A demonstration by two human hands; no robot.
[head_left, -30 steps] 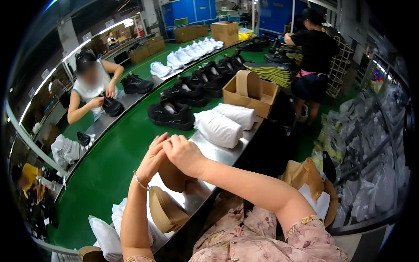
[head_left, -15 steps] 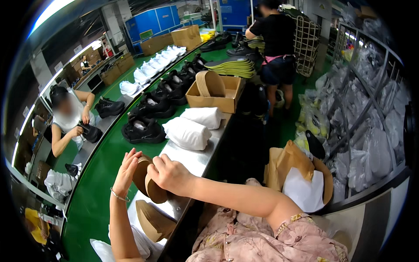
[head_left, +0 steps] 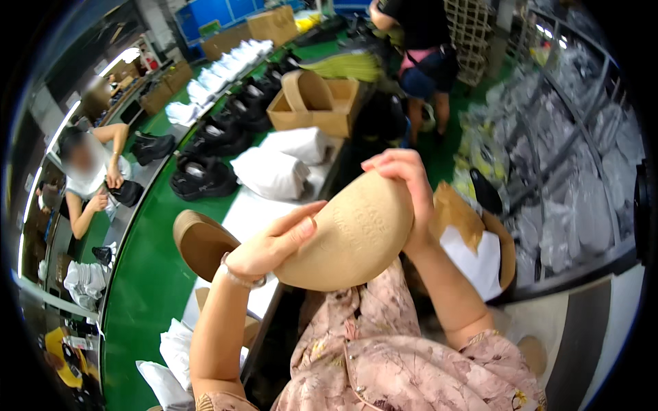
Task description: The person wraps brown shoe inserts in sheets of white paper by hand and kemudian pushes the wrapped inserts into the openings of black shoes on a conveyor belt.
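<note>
Both of my hands hold a curved tan cardboard piece in front of my chest, its embossed face turned up. My left hand grips its left edge, with the thumb lying on the face. Around the upper right edge wrap the fingers of my right hand. Beyond my left wrist a stack of similar curved cardboard pieces stands on the metal bench. More tan cardboard shows partly behind my left forearm. White-wrapped bundles lie farther along the bench.
Black shoes line the green conveyor, with white shoes beyond. A cardboard box holds curved pieces. A co-worker handles a black shoe across the line. Another person stands ahead. A metal rack of bagged items is right.
My hands have moved right from the stack, now holding one curved cardboard piece between them. The right hand has swung out to its far edge. The view has shifted somewhat.
</note>
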